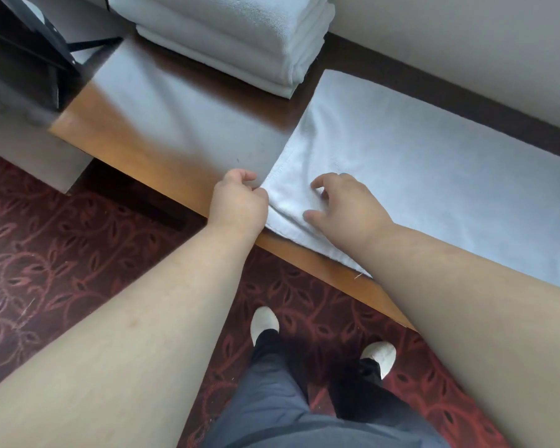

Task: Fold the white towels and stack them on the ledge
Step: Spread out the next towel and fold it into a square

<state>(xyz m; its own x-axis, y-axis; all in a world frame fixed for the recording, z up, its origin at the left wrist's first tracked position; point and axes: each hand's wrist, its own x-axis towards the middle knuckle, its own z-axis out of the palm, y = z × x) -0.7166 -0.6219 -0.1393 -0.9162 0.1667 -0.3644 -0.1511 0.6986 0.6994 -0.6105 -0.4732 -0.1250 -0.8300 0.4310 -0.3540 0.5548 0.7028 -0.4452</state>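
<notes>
1. A polished wooden ledge (162,130) runs diagonally from the upper left to the lower right, its orange-brown front edge catching the light and its top reflecting a pale sheen.
2. A white towel (434,150) lies spread flat along the right part of the ledge, its near long edge hanging slightly over the front.
3. The left hand (240,202) grips the towel's near left corner at the front edge of the ledge, fingers curled tight around the hem.
4. The right hand (343,202) is over the towel just beside that corner, fingers spread apart and bent, the tips touching the cloth; it holds nothing.
5. A stack of folded towels (233,37) sits at the far side of the ledge, to the left of the spread towel and apart from it, close to the wall.
6. A pale wall (466,43) rises behind the ledge, with a dark strip at its base.
7. A black folding stand (23,50) sits at the upper left, beyond the end of the ledge.
8. The floor is a dark red carpet (62,253) patterned with leafy vines.
9. The person stands close to the ledge in dark trousers and white slippers (264,321).
</notes>
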